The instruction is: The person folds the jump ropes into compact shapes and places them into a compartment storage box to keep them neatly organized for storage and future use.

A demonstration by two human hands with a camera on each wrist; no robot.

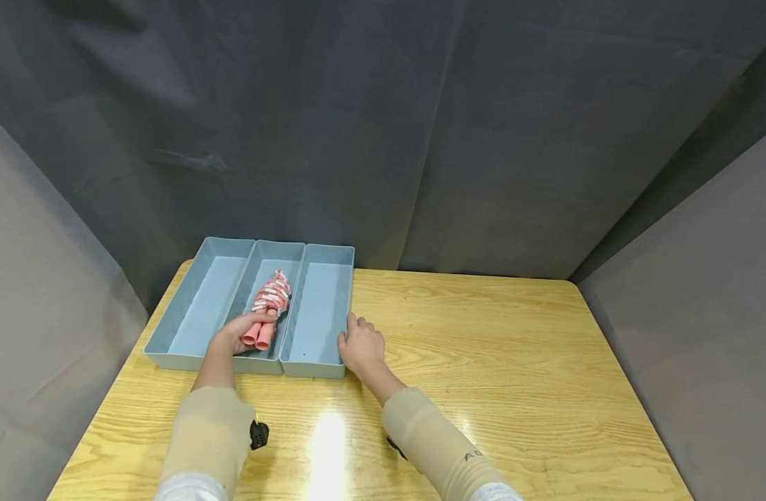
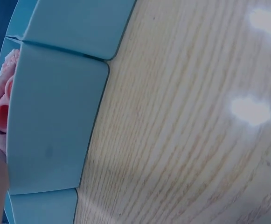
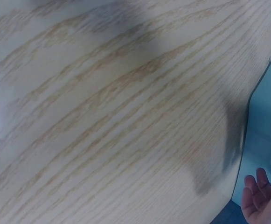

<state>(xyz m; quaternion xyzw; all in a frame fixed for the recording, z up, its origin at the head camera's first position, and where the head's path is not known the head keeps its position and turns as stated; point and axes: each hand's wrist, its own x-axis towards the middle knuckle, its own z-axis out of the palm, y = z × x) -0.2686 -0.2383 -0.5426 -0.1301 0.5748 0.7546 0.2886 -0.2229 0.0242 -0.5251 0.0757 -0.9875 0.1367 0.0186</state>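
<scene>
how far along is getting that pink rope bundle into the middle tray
Nearly done: the pink rope bundle already lies inside the middle tray. In hand: the left hand holds its handle end, while the right hand rests against the right tray. Left: letting go. The trays on either side hold nothing.

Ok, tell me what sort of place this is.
Probably a staged recording booth: grey fabric backdrop on three sides, a lone wooden table, and three blue trays set side by side.
</scene>
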